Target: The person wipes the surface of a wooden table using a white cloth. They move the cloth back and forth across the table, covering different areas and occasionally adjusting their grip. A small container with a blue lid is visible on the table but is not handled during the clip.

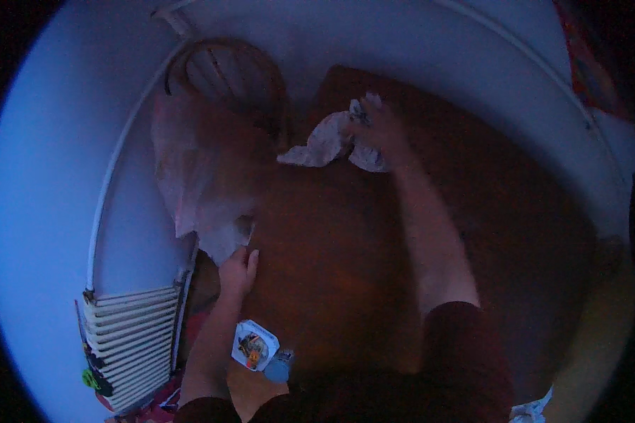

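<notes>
My left hand (pixel 240 270) is closed on the lower edge of a thin, see-through plastic bag (pixel 180 162), at the left side of a dark brown wooden table (pixel 331 247). The bag stands up and spreads past the table's left edge. My right arm reaches to the far part of the table. There my right hand (pixel 379 130) rests on a crumpled white cloth (pixel 324 141) with dark marks on it, its fingers bent over the bunched fabric and somewhat blurred. The picture is dim.
Close to my body lie a white square tray (pixel 238 345) holding small mixed items and a light blue round object (pixel 278 368). A wooden chair (pixel 279 77) with a rounded back stands beyond the bag. A white radiator (pixel 134 345) and pipes line the left wall.
</notes>
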Available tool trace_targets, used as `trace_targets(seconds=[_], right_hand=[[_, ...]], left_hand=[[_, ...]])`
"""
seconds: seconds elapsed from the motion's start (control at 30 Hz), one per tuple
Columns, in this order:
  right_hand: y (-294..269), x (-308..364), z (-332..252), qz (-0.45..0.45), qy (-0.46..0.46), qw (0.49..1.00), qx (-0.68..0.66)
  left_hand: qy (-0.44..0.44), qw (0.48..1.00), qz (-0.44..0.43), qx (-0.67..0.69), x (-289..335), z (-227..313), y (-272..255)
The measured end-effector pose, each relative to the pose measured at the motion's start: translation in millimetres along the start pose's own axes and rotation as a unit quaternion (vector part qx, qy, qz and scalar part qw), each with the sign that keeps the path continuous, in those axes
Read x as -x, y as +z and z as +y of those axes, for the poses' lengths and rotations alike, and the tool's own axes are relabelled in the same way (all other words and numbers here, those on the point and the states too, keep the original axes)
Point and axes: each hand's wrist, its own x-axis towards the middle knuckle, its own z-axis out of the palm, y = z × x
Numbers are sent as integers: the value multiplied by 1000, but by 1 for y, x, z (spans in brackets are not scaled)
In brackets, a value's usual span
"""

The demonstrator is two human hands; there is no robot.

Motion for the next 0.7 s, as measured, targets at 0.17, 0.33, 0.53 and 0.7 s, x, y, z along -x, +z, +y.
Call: trace_targets(seconds=[0.17, 0.33, 0.53, 0.7], right_hand=[[72, 51, -75, 157, -61, 981, 98], [116, 26, -57, 163, -92, 975, 124], [-63, 19, 88, 133, 174, 966, 139], [-65, 19, 140, 227, 244, 923, 190]], left_hand=[[1, 1000, -11, 12, 2, -12, 0], [6, 1000, -30, 5, -5, -5, -1], [13, 999, -16, 28, 1, -4, -4], [-14, 998, -51, -25, 0, 1, -5]])
